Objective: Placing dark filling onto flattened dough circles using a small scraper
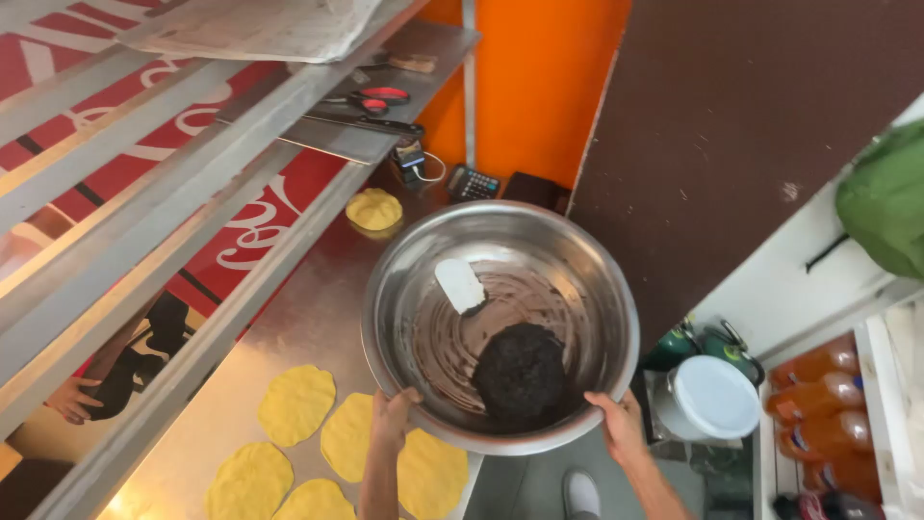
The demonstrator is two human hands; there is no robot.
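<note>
As seen from the head camera, looking straight down, a large steel mixing bowl (500, 323) is held in the air at the near end of a steel worktop (308, 323), partly over its edge and partly over the floor. The left hand (393, 412) has its grip closed on the bowl's near rim at the lower left, thumb over the edge. The right hand (619, 421) is closed on the rim at the lower right in the same way. The bowl is round, polished outside and dull inside. Its inner wall is smeared with brown streaks in a swirl. A dark, nearly black round lump of dough (521, 371) sits low against the near side of the bowl. A white scraper (460, 285) lies on the far slope of the bowl, apart from the lump.

Below the bowl on the worktop lie several flat yellow dough discs (295, 403), some partly hidden by the bowl and the left forearm. One smaller yellow piece (373, 210) rests further back. Red-handled scissors (375, 97) lie on the shelf above. A white-lidded tub (710, 397) stands at the right, beside orange drink bottles (818, 404).
</note>
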